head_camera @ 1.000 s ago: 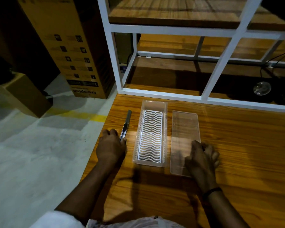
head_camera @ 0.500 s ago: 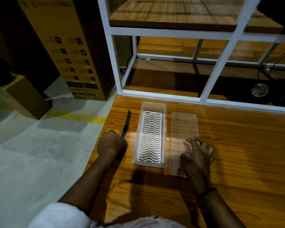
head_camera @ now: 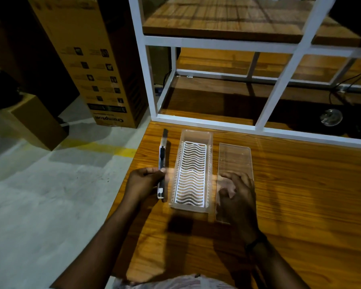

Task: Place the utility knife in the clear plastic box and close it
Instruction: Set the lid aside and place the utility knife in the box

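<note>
Head view, open clear plastic box (head_camera: 193, 142) holding white wavy insert (head_camera: 191, 174), lid (head_camera: 234, 157) beside

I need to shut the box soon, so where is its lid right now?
The lid lies flat on the table, just right of the open box, with the right hand resting on its near end.

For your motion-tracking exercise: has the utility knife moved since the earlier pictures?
Yes. The utility knife, held in the left hand, has lifted and swung parallel to the clear plastic box, which stayed put.
</note>
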{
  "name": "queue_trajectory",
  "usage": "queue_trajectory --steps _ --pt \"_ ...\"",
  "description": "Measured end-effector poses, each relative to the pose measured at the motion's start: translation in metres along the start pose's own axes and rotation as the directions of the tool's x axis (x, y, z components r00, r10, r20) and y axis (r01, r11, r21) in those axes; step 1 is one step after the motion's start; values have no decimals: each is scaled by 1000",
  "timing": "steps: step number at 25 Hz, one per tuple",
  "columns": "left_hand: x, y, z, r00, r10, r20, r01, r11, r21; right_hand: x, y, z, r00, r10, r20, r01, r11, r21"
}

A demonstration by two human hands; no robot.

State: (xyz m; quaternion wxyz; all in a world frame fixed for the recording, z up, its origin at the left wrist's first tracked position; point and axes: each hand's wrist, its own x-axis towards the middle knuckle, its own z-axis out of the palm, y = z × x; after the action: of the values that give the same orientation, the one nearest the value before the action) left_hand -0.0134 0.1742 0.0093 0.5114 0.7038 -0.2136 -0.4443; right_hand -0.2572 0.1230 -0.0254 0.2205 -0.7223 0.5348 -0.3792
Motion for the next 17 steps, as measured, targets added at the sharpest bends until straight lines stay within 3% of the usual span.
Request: queue_trajectory --steps 3,6,13,17 --pt "-19 6 12 996 1 84 2 999 -39 10 -25 5 999 -3 46 -8 970 244" --pt "-37 8 29 982 -13 187 29 996 -83 23 -46 13 969 103 223 -202 851 485" --pt "-57 7 45 953 80 291 -89 996 16 35 -51 20 936 172 309 -311 814 490" --pt "-59 -1 36 885 217 413 -344 901 264 41 -42 17 916 214 340 -370 778 508"
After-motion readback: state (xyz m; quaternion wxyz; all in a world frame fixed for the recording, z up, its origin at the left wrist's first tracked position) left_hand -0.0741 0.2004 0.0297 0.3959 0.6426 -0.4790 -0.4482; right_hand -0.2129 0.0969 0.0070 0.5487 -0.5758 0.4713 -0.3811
